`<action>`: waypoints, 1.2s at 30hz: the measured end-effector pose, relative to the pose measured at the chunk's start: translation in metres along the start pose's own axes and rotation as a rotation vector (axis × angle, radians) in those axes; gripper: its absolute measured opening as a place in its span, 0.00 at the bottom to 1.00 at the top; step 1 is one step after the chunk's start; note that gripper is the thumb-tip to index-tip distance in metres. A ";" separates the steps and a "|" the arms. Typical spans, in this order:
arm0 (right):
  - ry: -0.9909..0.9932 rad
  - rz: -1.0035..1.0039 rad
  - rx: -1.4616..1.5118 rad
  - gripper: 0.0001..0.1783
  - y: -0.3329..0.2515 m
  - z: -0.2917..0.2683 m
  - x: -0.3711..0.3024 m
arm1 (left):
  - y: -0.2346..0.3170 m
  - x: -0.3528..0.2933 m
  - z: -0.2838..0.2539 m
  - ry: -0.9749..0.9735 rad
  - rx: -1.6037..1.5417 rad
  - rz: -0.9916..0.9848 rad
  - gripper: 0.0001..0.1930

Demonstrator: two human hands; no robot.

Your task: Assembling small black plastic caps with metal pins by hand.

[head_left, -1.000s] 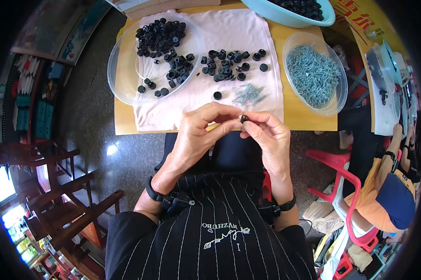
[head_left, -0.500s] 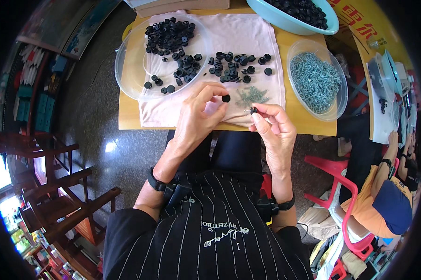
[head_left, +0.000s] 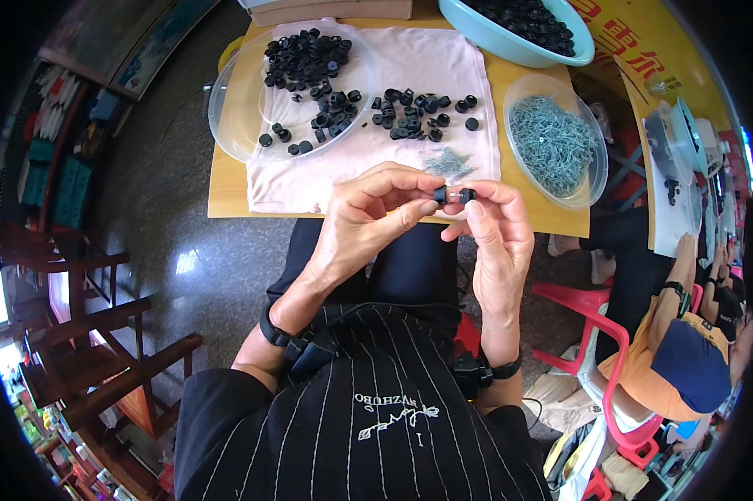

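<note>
While the left hand (head_left: 364, 213) pinches a cap (head_left: 440, 194), the right hand (head_left: 500, 238) grips a black part (head_left: 467, 196) just right of it, over the near edge of the cloth (head_left: 297, 184); screws (head_left: 447, 162) lie beyond.

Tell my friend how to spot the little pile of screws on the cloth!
On the table lies a pink cloth. Toward its front right is the little pile. It is silvery, unlike the black parts behind it, and lies right on the cloth, unlike the screws in the clear bowl.

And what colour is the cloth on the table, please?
The cloth is pale pink, in the head view.
</note>
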State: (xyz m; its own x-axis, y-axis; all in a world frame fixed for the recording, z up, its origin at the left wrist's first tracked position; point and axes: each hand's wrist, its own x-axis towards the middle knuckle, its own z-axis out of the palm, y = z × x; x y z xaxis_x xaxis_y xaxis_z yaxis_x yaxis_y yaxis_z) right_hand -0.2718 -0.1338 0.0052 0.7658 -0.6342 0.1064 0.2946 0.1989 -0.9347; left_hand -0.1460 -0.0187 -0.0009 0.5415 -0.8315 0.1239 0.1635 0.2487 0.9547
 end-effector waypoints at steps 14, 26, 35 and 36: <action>-0.016 0.097 0.115 0.12 0.003 -0.007 -0.001 | 0.000 -0.004 0.006 0.025 0.121 0.031 0.12; -0.012 0.249 0.412 0.14 0.010 -0.022 0.003 | -0.001 -0.002 0.010 0.039 -0.114 -0.104 0.12; 0.029 0.101 -0.043 0.11 -0.012 -0.012 0.003 | -0.011 -0.001 0.006 0.091 -0.123 -0.059 0.13; 0.037 0.088 -0.102 0.11 -0.014 -0.010 0.003 | -0.011 0.000 0.006 0.090 -0.140 -0.043 0.13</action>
State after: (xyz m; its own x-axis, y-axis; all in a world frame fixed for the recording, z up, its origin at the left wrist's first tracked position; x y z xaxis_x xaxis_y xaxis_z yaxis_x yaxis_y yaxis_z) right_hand -0.2788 -0.1458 0.0149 0.7641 -0.6450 0.0116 0.1661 0.1794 -0.9697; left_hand -0.1532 -0.0243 -0.0101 0.6019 -0.7968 0.0529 0.2982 0.2858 0.9107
